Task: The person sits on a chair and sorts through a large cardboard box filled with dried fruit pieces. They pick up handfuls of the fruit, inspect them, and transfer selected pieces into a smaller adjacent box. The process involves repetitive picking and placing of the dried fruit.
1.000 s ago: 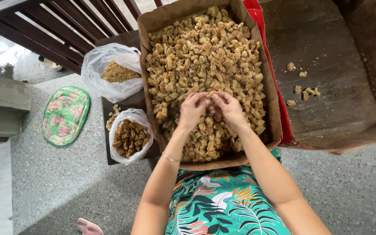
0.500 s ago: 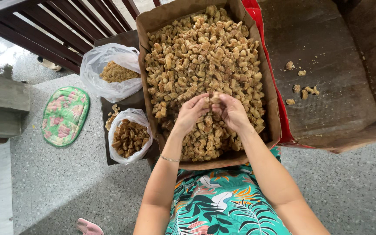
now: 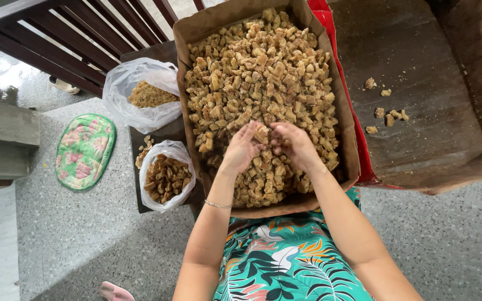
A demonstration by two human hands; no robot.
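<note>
Grip: both hands closed on one chunk (image 3: 261, 134), left hand (image 3: 242, 148) and right hand (image 3: 292, 144) meeting over the box (image 3: 346, 146), centre frame. Since a second ago they've barely shifted; same piece, still worked over the heap. Empty box (image 3: 475, 83) upper right, few crumbs. Two bags (image 3: 119, 89) left, on a dark counter (image 3: 168, 132). Speckled floor (image 3: 73, 234); mat (image 3: 85, 150).

Grey speckled floor (image 3: 73, 234), dark wooden railing (image 3: 57, 33), seemingly daylit.
</note>
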